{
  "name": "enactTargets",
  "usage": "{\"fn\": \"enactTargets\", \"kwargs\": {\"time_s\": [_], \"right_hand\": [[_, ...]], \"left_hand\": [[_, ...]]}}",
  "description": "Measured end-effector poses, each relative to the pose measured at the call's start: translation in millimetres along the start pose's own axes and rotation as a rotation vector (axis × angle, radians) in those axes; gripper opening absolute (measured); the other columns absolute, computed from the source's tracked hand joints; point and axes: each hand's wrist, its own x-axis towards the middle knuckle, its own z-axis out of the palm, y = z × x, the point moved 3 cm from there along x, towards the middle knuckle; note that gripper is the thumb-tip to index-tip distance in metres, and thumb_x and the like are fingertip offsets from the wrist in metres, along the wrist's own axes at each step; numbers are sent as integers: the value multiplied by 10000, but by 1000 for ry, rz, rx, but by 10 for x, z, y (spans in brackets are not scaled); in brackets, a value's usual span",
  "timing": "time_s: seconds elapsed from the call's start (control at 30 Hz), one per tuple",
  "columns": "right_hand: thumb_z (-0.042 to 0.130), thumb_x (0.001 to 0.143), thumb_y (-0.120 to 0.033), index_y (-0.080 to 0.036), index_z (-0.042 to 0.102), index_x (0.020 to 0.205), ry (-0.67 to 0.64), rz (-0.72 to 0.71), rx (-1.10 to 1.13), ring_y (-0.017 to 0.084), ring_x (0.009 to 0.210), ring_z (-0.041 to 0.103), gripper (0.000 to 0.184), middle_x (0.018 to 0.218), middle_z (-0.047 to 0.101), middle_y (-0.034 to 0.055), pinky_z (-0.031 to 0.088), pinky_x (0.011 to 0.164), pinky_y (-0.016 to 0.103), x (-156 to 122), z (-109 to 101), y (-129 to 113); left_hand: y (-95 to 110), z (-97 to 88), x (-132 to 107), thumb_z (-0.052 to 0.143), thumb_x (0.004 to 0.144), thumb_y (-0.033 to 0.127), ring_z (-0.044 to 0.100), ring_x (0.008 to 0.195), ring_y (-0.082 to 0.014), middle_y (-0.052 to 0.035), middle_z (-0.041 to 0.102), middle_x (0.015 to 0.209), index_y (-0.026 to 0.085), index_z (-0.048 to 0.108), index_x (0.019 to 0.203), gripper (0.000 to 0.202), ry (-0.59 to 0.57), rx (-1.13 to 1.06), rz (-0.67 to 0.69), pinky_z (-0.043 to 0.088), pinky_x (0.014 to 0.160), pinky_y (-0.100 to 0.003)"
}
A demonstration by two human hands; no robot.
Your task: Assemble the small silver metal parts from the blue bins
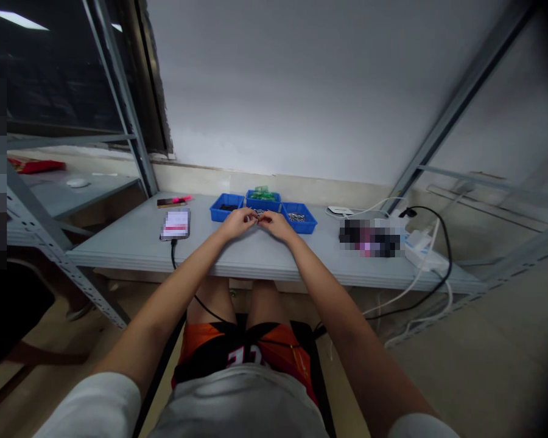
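My left hand and my right hand meet at the far middle of the grey table, fingertips pinched together on a small metal part too small to name. Just behind them stand three blue bins: the left bin with dark bits, the middle bin with green pieces, the right bin with silvery screws. Both forearms stretch out over my lap.
A phone lies left of the bins with a cable running off the table edge. A pink marker lies behind it. At right sit a white power strip, black and white cables and a blurred object. Metal shelf posts flank the table.
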Motion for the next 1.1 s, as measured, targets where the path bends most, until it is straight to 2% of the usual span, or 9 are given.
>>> {"fn": "enactTargets", "kwargs": {"time_s": [0.1,0.23,0.43,0.63,0.73,0.83,0.93,1.03,1.1], "right_hand": [[606,804,-219,-159,704,888,-54,-31,-28,152,744,554,141,806,663,35,410,733,267,-11,46,-22],[596,806,-194,-163,703,916,-70,-56,-12,150,767,570,156,838,680,35,408,744,265,-19,61,-31],[611,792,-252,-153,697,866,19,22,52,137,743,565,151,812,676,24,414,726,252,-6,-34,23],[597,799,-259,-158,695,855,-14,24,81,132,732,573,151,793,675,19,421,731,256,-11,-5,-33],[590,808,-264,-157,689,840,-14,28,88,137,743,584,149,801,682,22,434,742,259,-1,0,-46],[528,866,-313,-154,677,909,121,49,71,154,839,601,222,911,694,46,446,810,275,18,-63,-18],[453,913,-268,-145,658,1026,216,161,-103,174,957,597,264,1041,678,85,433,896,299,11,-92,55],[462,898,-191,-118,631,1121,58,216,-363,207,1082,563,289,1144,638,138,394,983,324,-18,1,102],[472,902,-227,-109,620,1146,-74,205,-505,241,1134,538,309,1197,605,170,372,1019,360,-46,83,102]], "left_hand": [[46,15,-8,574,814,282,568,689,-139,-56,683,877,145,697,983,250,-60,-17,26,452,674,-250],[77,11,-9,584,809,310,566,689,-143,-57,683,863,142,698,977,264,-77,-22,31,443,668,-254],[-12,0,-18,553,794,276,563,668,-138,-39,678,830,145,669,945,231,-35,40,-100,425,633,-241],[-65,96,-58,531,780,271,584,688,-157,-33,676,766,151,674,879,211,-207,61,-134,418,628,-244],[-22,100,-51,525,787,269,587,684,-158,-31,675,757,144,672,883,216,-228,38,-110,424,632,-245],[45,-4,-25,510,824,295,590,713,-160,-43,681,805,145,659,921,232,-90,68,-77,431,664,-251],[31,-187,-29,501,854,323,598,795,-192,-73,681,870,158,652,926,235,178,252,-205,433,728,-283],[-45,-309,-66,484,871,309,587,913,-253,-125,669,917,148,655,899,237,282,448,-370,424,813,-345],[-83,-352,-86,490,873,330,555,1001,-303,-167,652,975,129,653,917,263,307,544,-434,410,859,-398]]}}
